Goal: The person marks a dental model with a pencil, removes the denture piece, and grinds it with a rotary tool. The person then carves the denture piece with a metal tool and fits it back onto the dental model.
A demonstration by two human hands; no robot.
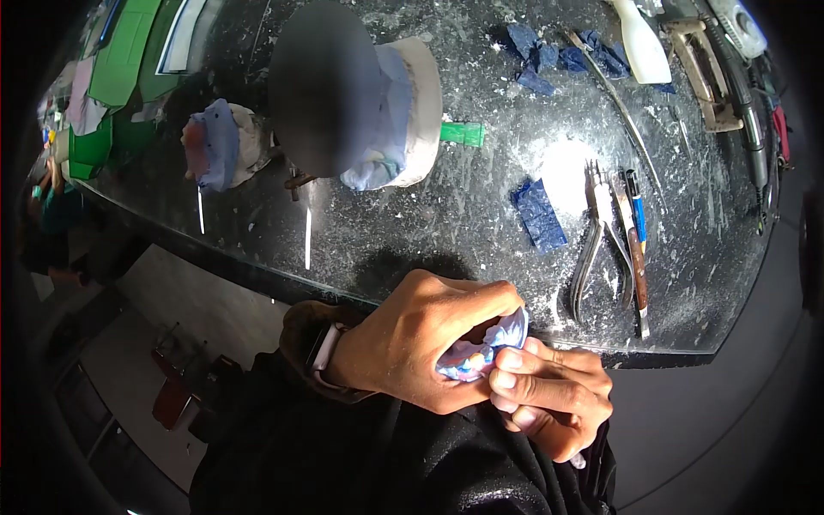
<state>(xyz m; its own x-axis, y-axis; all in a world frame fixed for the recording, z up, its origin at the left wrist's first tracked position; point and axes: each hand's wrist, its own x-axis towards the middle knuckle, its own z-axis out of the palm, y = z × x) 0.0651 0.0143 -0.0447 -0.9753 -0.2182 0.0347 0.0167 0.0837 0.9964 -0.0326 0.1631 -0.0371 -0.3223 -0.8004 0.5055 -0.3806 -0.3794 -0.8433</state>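
Note:
My left hand (pixel 429 335), with a watch at its wrist, is wrapped round a small blue and pink dental piece (pixel 468 360) at the table's front edge. The fingers of my right hand (pixel 558 395) are pressed together against the right side of that piece; whether they pinch something small is hidden. Tooth-like shapes and a darker blue material show inside the piece. Beyond my hands, a blue sheet (pixel 541 215) lies on the dusty black table (pixel 386 249).
Pliers (pixel 599 249), a wooden-handled tool (pixel 637 266) and a blue pen (pixel 638 206) lie at right. Dental models (pixel 216 144) (pixel 416 112) stand at the back left, a dark round shape over one. A white bottle (pixel 644 43) is at the back right.

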